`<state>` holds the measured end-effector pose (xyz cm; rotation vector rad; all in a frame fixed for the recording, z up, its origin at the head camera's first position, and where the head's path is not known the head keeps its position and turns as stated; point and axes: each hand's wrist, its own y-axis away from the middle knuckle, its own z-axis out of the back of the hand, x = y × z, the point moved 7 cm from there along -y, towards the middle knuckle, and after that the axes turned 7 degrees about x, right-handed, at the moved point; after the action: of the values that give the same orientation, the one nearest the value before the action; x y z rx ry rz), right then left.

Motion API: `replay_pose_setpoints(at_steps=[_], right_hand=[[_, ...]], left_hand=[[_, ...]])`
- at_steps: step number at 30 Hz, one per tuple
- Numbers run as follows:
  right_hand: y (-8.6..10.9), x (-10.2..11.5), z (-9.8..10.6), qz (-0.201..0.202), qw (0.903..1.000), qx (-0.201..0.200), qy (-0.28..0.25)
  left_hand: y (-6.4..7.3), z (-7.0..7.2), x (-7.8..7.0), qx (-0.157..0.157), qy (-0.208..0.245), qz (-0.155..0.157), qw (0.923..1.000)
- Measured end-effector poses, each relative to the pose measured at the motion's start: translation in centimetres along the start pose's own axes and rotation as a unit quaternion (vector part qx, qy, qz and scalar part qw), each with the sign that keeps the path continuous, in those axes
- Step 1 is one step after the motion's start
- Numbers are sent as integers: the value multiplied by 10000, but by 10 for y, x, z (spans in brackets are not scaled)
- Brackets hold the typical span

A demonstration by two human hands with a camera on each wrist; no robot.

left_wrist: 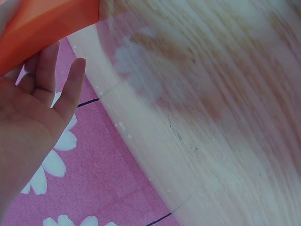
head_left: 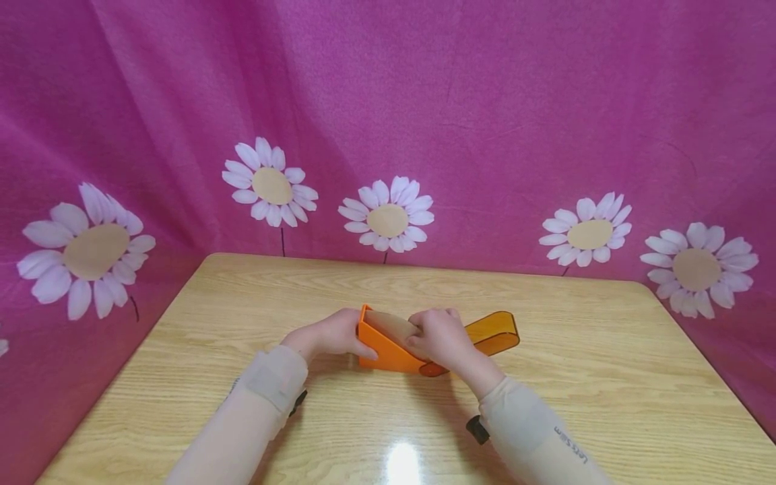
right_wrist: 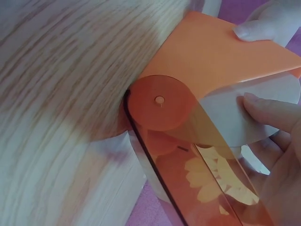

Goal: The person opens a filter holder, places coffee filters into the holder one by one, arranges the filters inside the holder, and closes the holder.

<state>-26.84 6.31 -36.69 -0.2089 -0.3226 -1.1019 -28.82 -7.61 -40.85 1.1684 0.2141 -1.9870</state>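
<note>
An orange case (head_left: 388, 355) with a see-through amber lid (head_left: 494, 335) is held at the middle of the table, its lid swung open to the right. My left hand (head_left: 333, 333) grips the case's left end, thumb on the near face; in the left wrist view, fingers reach under the orange wall (left_wrist: 51, 28). A pale, round-edged flat disc (head_left: 388, 325) sits partly inside the case. My right hand (head_left: 445, 335) pinches the disc, and in the right wrist view the thumb presses on its pale face (right_wrist: 221, 113). Whether there is more than one disc, I cannot tell.
A light wood-grain table (head_left: 261, 296) lies beneath, with a glare spot near its front. Pink cloth (head_left: 473, 121) printed with white daisies hangs behind the table and along its sides. Dark wrist-camera pieces (head_left: 477, 430) stick out below the sleeves.
</note>
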Motion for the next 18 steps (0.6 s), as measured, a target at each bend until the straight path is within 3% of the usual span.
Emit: replay_pose_setpoints(at_steps=[9, 18], right_hand=[[-1, 1, -4, -4, 9999, 82, -115], [-3, 2, -10, -38, 9998, 187, 17]], left_hand=[[0, 0, 0, 37, 3, -68, 10000], [0, 0, 2, -4, 23, 52, 10000]])
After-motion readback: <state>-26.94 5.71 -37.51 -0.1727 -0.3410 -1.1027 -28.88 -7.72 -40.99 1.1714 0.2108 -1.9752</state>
